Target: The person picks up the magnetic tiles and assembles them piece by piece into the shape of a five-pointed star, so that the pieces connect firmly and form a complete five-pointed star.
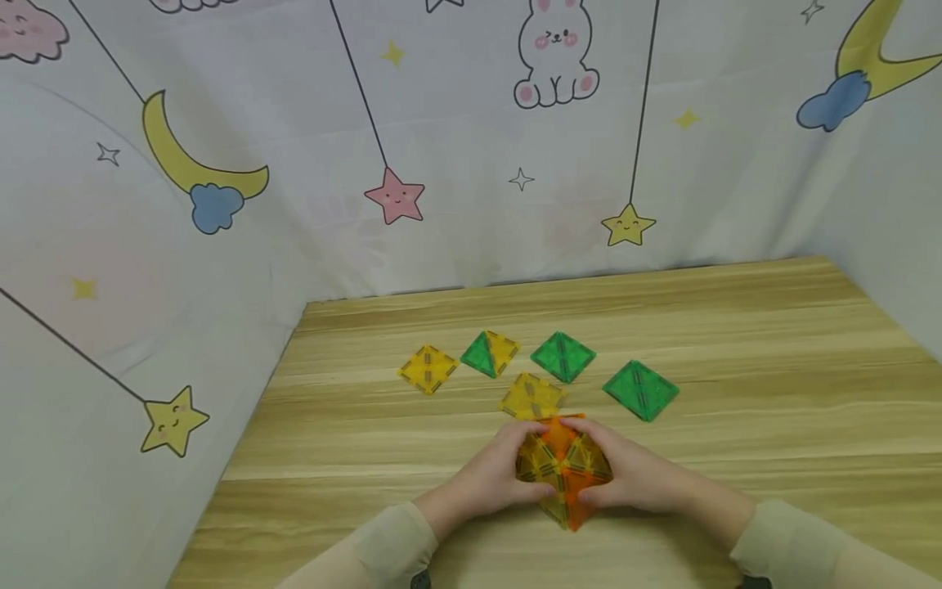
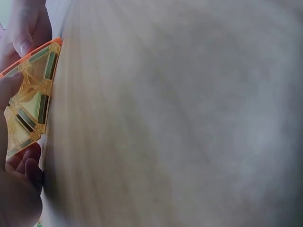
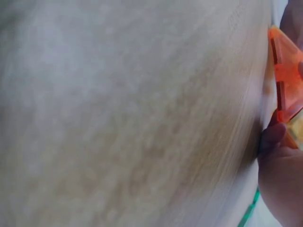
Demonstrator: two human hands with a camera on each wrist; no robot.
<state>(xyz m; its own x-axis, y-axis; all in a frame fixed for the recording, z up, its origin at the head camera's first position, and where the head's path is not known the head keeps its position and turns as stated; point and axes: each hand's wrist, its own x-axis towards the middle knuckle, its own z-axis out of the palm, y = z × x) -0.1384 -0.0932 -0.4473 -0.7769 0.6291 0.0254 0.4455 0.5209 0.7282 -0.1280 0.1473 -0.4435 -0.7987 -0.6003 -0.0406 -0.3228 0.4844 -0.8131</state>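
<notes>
On the near part of the table, both hands grip a raised, pointed shape of translucent magnetic tiles (image 1: 562,474), with orange and yellow triangles joined around its peak. The left hand (image 1: 496,473) curls round its left side, thumb on the front face. From the right, the right hand (image 1: 642,473) holds it the same way. In the left wrist view, yellow triangular tiles (image 2: 35,90) with dark magnet strips show between the fingers, low over the wood. An orange triangular tile (image 3: 286,75) appears at the right edge of the right wrist view, above the right hand's fingers.
Behind the shape lie flat diamonds of paired triangles: a yellow one (image 1: 428,369), a green-and-yellow one (image 1: 478,355), two green ones (image 1: 562,357) (image 1: 641,391), and a yellow one (image 1: 531,397) just beyond the fingertips. A printed white curtain (image 1: 471,237) borders the wooden table (image 1: 331,442).
</notes>
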